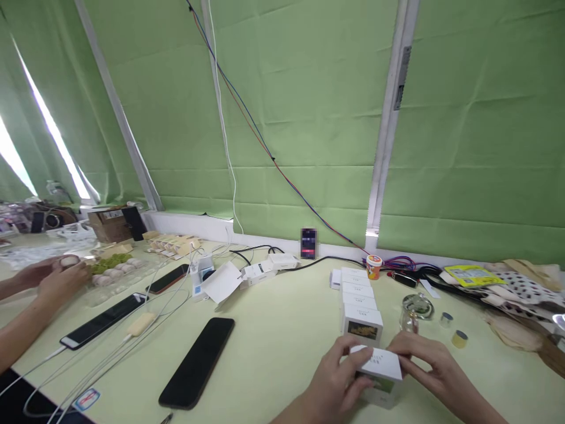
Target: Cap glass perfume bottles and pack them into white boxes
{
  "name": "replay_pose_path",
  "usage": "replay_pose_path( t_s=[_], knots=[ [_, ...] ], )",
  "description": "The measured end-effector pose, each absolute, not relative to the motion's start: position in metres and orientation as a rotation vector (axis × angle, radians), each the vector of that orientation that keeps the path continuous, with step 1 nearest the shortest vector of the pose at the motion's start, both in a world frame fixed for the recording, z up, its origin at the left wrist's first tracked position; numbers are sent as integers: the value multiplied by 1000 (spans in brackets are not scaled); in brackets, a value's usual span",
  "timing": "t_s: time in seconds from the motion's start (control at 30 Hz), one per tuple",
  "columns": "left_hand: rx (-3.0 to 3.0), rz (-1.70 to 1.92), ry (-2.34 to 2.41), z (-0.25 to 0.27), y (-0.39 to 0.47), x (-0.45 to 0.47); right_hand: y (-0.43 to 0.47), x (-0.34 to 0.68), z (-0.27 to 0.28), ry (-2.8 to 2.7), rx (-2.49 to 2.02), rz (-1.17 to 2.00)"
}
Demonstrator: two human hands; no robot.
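While the left hand (330, 377)'s grip held the white box (385, 361) from nine o'clock, the right hand (435, 360), closure unclear, met its two o'clock edge, the box row (359, 301) standing at eleven o'clock.

The curtain (309, 118) across the frame's top is coloured pale green, crossed by red and blue wires (272, 158). At lower right, a white box (385, 374) is marked with dark print and a green panel; at far right, pale material (524, 294) is patterned with dark spots.
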State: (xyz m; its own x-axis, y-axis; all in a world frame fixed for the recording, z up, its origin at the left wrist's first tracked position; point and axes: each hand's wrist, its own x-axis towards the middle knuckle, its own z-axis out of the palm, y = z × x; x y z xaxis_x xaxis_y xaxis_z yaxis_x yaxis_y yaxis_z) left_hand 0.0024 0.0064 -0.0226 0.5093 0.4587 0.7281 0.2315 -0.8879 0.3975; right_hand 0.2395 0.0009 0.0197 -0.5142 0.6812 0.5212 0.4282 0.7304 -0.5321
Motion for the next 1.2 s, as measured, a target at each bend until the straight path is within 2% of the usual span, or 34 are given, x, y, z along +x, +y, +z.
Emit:
replay_pose_path(
  t_s=[0.17,0.37,0.57,0.77,0.97,1.2],
  knots=[
    [2495,1331,561,-22,6,3,-2,237,16,-2131,-814,411],
    [2565,1349,598,-17,1,-1,-11,236,19,-2175,-706,237],
    [2776,1441,382,-7,-1,-4,-27,241,16,-2259,-784,117],
    [2873,1425,310,-3,-2,-5,-34,241,16,-2260,-793,-150],
    [2798,1342,459,2,-8,-2,-39,252,6,-2307,-727,-360],
    [2928,1434,263,3,-5,-3,-44,251,13,-2311,-672,-479]
  ],
)
